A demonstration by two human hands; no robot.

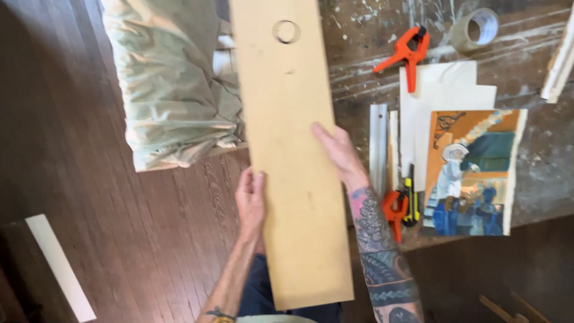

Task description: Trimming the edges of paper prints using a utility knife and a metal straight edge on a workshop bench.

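I hold a long tan fibreboard plank point(287, 137) lengthwise in front of me; a circle is cut or scored near its far end. My left hand point(250, 200) grips its left edge, fingers curled around the edge. My right hand point(338, 152) lies flat on the plank's top face near the right edge, fingers spread. The near end of the plank sits above my lap.
A paint-spattered worktable point(538, 161) on the right carries a colourful painting point(472, 173), white sheets point(445, 96), a metal ruler point(378, 146), two orange spring clamps point(406, 54) point(393, 212), a yellow-black utility knife point(410, 200) and a tape roll point(475, 27). A cloth-covered bundle point(170, 78) stands at left over dark wood floor.
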